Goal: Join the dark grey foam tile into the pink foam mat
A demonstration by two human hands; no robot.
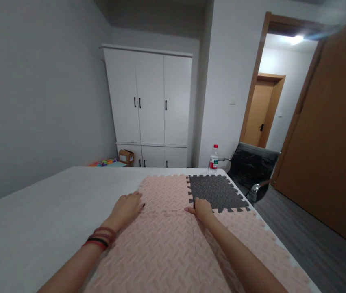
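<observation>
Interlocking foam mat tiles lie on a white table. Several are pink and one is dark grey at the far right. My left hand rests flat, palm down, on the left edge of a far pink tile, with bracelets on its wrist. My right hand presses down where the grey tile's near left corner meets the pink tiles, its fingers curled on the seam. Neither hand lifts anything.
A water bottle stands at the table's far edge. A black chair is to the right of the table. A white wardrobe, a cardboard box and colourful toys are beyond. An open wooden door is at right.
</observation>
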